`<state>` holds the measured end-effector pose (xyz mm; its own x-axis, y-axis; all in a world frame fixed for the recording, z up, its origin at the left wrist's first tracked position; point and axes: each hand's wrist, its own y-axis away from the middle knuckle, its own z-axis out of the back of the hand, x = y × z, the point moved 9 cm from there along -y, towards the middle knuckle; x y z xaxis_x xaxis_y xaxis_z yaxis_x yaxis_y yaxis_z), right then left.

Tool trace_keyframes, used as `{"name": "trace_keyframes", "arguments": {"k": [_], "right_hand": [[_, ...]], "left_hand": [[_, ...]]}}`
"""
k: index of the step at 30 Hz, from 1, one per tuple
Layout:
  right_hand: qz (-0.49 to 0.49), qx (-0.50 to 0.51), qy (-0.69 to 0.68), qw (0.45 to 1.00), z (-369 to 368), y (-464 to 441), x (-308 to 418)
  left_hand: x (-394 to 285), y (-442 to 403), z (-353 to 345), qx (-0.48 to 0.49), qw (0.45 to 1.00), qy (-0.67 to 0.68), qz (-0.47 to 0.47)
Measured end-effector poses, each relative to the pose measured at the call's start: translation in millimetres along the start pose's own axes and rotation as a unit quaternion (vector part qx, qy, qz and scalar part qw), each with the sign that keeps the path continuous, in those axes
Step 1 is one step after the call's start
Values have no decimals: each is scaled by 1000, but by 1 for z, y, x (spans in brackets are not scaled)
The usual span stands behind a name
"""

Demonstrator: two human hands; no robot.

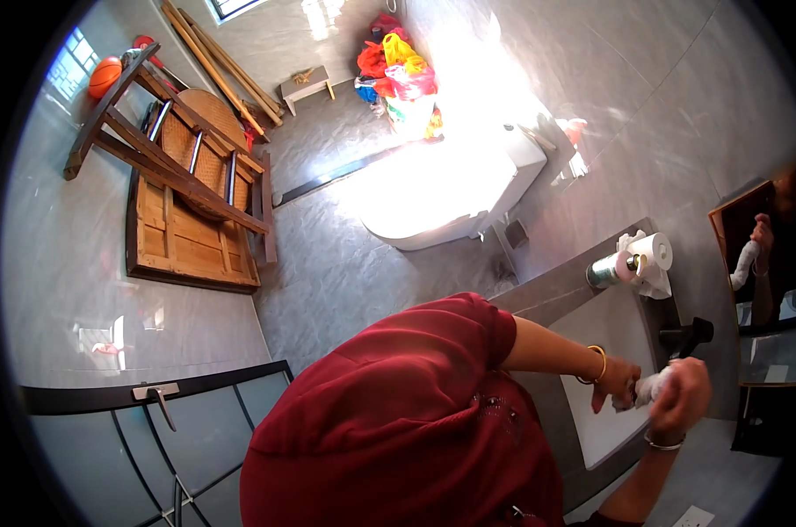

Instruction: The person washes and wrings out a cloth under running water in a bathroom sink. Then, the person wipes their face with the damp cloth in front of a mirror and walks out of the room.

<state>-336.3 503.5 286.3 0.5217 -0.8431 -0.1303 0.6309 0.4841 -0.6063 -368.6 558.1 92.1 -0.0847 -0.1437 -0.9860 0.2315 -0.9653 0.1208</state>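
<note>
A white, twisted cloth (651,386) is stretched between my two hands above the white washbasin (598,329). My left hand (619,381), with a gold bracelet at its wrist, is closed around the cloth's lower-left end. My right hand (683,397), wearing a silver bangle, grips the other end, its fingers wrapped round it. Just beyond the right hand stands a black faucet (690,334). Part of the cloth is hidden inside the fingers.
A toilet paper roll (654,253) and a pump bottle (611,269) stand beside the basin. A mirror (758,263) hangs ahead. Behind are a white toilet (442,198), colourful plastic bags (407,75), an overturned wooden chair (183,167) and a glass-panelled door (152,448).
</note>
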Motion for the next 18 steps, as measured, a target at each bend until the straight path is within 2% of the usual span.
{"name": "trace_keyframes", "arguments": {"k": [1,3,5,7,8,9,10,12,14,16,18], "right_hand": [[52,24,-33,998,-9,-13,20],[67,76,-94,990,-25,-19,42],[99,134,-110,980,-43,-18,67],[142,193,-120,963,-62,-12,92],[162,221,-127,953,-70,-11,104],[182,248,-134,942,-77,-7,113],[203,254,-138,935,-84,1,119],[246,263,-146,921,-95,19,131],[240,276,-134,921,-95,21,124],[241,297,-104,918,-86,18,114],[205,261,-131,934,-68,9,105]], "left_hand": [[27,-33,-3,-29,997,-58,-45],[69,-86,0,-40,985,57,-156],[67,-89,11,-61,965,97,-237],[37,-68,33,-89,951,62,-291],[33,-57,47,-91,947,273,-140],[13,-31,45,-87,880,466,21],[4,-10,31,-78,754,627,181],[-20,-18,52,-72,835,531,124],[-38,-29,65,-26,866,496,55],[-57,-39,69,57,846,529,-25],[-57,-47,69,77,819,566,-56]]}}
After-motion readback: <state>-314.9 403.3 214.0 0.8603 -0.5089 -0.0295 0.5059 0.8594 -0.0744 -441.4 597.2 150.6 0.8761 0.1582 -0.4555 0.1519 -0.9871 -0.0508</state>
